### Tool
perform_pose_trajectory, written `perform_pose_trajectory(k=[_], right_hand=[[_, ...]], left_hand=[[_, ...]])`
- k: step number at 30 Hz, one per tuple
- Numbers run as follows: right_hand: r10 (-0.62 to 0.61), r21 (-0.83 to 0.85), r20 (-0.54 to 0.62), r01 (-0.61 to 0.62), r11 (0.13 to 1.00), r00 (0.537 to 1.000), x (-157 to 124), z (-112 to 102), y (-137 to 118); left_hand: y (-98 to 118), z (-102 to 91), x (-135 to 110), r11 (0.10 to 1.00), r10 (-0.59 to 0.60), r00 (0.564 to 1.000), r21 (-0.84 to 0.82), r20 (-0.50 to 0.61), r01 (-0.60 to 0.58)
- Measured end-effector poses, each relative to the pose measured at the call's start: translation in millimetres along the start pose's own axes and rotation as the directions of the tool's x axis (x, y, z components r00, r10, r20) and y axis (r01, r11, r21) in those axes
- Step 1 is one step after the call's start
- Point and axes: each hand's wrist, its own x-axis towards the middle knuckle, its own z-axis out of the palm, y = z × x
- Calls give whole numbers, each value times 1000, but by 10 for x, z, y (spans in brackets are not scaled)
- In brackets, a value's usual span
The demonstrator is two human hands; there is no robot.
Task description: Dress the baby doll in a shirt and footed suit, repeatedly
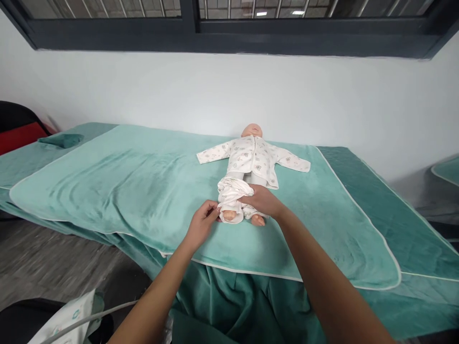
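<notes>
A baby doll [252, 129] lies on its back, its head toward the wall and its feet toward me. It wears a white printed jacket [247, 155] with both sleeves spread outward. White printed pants [229, 191] are bunched around its lower legs, and both feet poke out of the leg ends. My left hand [201, 222] pinches the hem of the pant leg at the left foot. My right hand [263, 199] grips the gathered cloth between the legs, its fingertips partly hidden in the folds.
A light green blanket [143, 181] with pale edging lies over a darker green bed cover [380, 205]. Behind the bed stand a white wall [143, 86] and a dark window frame [251, 40]. A red and black chair [21, 136] is at far left; a printed package [71, 317] sits lower left.
</notes>
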Motion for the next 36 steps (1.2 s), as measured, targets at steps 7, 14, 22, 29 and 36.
perform_pose_trajectory(k=[7, 14, 22, 29, 36], right_hand=[[-39, 90, -75, 46, 995, 996, 21, 10, 36], [12, 32, -185, -7, 999, 983, 50, 106, 83], [41, 34, -186, -36, 999, 982, -74, 61, -11], [-32, 216, -339, 111, 970, 940, -90, -343, 117], [-193, -396, -483, -16, 918, 854, 269, -322, 323]], left_hand=[[23, 111, 284, 968, 79, 989, 245, -127, -46], [-91, 154, 281, 809, 279, 943, 573, -182, -129], [6, 60, 226, 978, 148, 970, 173, -194, -115], [250, 77, 710, 980, 170, 945, 150, -278, -132], [647, 387, 1386, 839, 288, 957, 475, 28, -266]])
